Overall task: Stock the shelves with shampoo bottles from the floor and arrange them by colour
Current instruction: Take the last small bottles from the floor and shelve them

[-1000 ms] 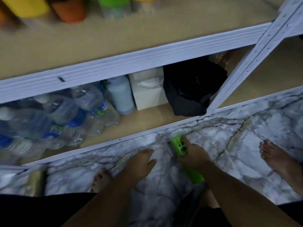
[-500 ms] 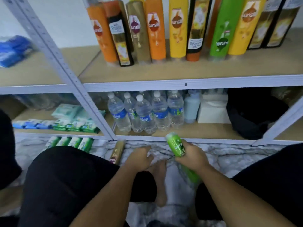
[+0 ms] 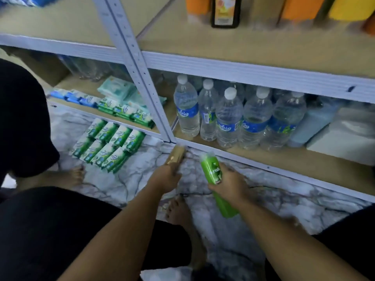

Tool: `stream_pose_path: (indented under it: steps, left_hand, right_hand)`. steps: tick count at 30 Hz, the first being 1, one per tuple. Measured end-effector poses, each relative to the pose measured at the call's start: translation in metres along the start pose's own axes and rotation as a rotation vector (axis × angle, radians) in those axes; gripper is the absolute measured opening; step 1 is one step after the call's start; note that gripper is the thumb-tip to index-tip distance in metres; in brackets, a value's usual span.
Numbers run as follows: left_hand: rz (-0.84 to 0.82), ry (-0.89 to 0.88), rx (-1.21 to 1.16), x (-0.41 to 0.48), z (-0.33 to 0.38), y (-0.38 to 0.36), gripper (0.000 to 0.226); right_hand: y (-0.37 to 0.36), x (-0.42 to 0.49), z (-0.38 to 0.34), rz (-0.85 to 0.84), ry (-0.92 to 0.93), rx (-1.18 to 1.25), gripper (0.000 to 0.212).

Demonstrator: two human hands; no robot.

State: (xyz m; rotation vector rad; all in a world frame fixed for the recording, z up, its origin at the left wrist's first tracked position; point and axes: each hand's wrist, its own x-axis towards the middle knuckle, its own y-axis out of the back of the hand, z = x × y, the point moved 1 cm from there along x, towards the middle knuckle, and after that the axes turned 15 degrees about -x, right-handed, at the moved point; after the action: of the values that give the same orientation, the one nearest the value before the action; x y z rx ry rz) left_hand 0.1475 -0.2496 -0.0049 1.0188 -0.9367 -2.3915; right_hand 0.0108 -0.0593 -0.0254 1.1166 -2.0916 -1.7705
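Green shampoo bottle (image 3: pixel 211 171): gripped in right hand (image 3: pixel 228 186), held above the marble floor (image 3: pixel 284 205). Gold shampoo bottle (image 3: pixel 176 157): on floor beside shelf post (image 3: pixel 140 78), left hand (image 3: pixel 166 177) wrapped round its near end.

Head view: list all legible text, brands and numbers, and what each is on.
"sunsilk": green shampoo bottle, held in the right hand.
"aig", first letter unclear: blue labels on the water bottles.
Too blurred to read: green packs, black bottle label, gold bottle in the left hand.
No numbers legible.
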Motion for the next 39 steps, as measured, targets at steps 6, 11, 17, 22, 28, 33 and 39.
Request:
stream_pose_path:
  steps: [6, 11, 17, 22, 28, 33, 39]
  left_hand:
    - [0.071, 0.127, -0.075, 0.063, -0.046, -0.022, 0.067]
    - [0.076, 0.182, -0.147, 0.091, -0.05, -0.038, 0.072]
    - [0.103, 0.226, -0.289, 0.098, -0.053, -0.049, 0.076]
    - [-0.006, 0.2, -0.312, 0.098, -0.043, -0.072, 0.102]
    - [-0.101, 0.166, -0.439, 0.088, -0.027, -0.111, 0.072]
    - [-0.027, 0.167, -0.462, 0.078, -0.014, -0.134, 0.047]
    - [-0.039, 0.185, -0.483, 0.073, -0.005, -0.142, 0.047]
  right_hand:
    - [-0.047, 0.039, 0.015, -0.114, -0.076, 0.02, 0.071]
    - [-0.06, 0.051, 0.033, -0.199, -0.138, 0.015, 0.082]
    - [-0.065, 0.061, 0.051, -0.227, -0.19, 0.051, 0.089]
    - [-0.075, 0.062, 0.061, -0.215, -0.199, 0.138, 0.099]
    - [-0.104, 0.067, 0.073, -0.254, -0.275, 0.172, 0.087]
    - [-0.1, 0.064, 0.064, -0.256, -0.293, 0.19, 0.081]
    - [-0.093, 0.062, 0.059, -0.261, -0.345, 0.261, 0.069]
